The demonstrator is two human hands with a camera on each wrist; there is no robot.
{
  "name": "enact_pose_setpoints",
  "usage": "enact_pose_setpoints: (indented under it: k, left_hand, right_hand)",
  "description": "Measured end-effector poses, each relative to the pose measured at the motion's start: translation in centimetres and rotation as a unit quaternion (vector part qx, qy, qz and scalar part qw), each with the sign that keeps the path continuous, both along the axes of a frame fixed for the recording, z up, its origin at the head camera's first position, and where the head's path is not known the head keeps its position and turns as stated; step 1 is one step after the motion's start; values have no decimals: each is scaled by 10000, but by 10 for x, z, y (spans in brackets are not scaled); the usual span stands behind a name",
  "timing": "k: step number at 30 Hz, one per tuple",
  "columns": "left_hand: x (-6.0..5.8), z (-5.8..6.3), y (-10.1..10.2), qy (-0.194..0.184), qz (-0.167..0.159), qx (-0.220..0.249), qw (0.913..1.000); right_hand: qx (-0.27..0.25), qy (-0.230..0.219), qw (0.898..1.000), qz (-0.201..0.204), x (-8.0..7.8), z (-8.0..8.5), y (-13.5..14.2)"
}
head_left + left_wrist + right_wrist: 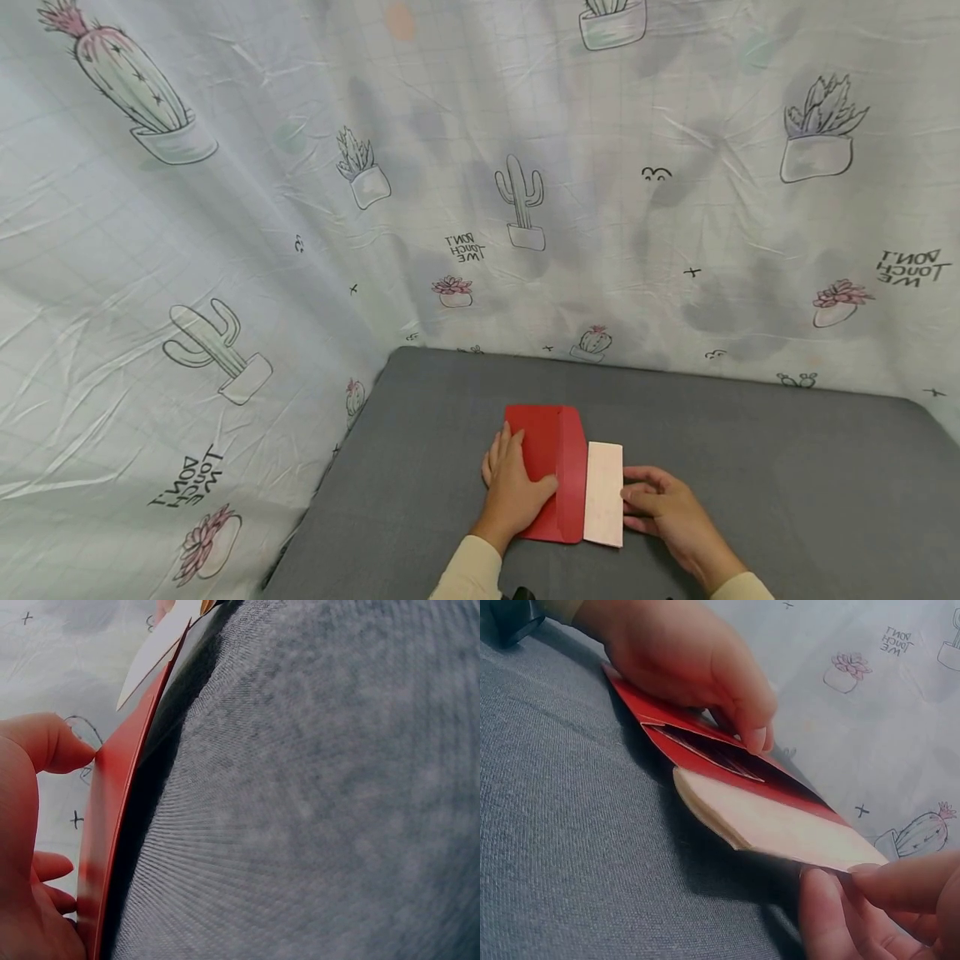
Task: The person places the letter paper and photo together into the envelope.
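A red envelope [540,450] lies on the grey table with its flap spread toward the right. My left hand [512,487] holds it, fingers along the left edge and thumb at the mouth. In the right wrist view the envelope's mouth [705,750] gapes, and thin printed edges show inside. A pale pinkish folded paper [603,493], layered at its near end, sits right against the flap's outer edge. My right hand [671,508] pinches that paper's right edge between thumb and fingers, tilting it slightly above the cloth in the right wrist view.
Grey cloth covers the table [750,450]. A white curtain [600,208] printed with cacti hangs behind it and along the left side. Beige sleeves [468,571] reach to both wrists. A small dark object [514,619] shows by the left wrist in the right wrist view.
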State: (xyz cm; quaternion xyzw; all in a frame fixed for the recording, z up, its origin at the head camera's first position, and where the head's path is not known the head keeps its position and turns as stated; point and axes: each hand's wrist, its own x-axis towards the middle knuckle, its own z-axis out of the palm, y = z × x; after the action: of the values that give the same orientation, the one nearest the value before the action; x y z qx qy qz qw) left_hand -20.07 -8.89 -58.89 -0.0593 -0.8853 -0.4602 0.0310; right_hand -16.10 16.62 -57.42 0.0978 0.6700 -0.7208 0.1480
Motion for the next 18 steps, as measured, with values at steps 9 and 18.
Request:
enact_pose_setpoints:
  k: [9,18]
  left_hand:
    - [0,1,0,14,17,-8,10000]
    - [1,0,1,-3,52,-77,10000]
  right_hand:
    - [0,-64,9998,-203,-1,-2,-4]
    - [-31,-1,9996,-297,0,-1,-12]
